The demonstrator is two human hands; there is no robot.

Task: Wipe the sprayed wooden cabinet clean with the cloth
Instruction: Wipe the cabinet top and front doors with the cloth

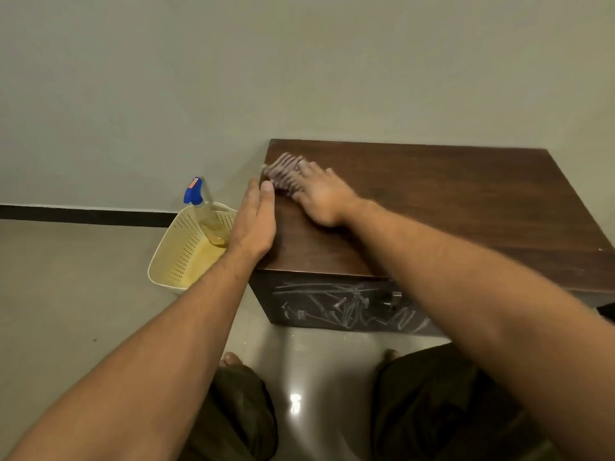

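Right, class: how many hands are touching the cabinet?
2. The left hand rests flat at the left edge of the cabinet; the right hand presses the cloth near the far left corner.

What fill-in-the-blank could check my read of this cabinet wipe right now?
1. The right hand presses the cloth onto the ____ surface of the wooden cabinet.
2. The left hand rests on the cabinet's left edge, holding ____.
3. The spray bottle leans inside the perforated basket on the ____.
Missing words: top; nothing; floor.
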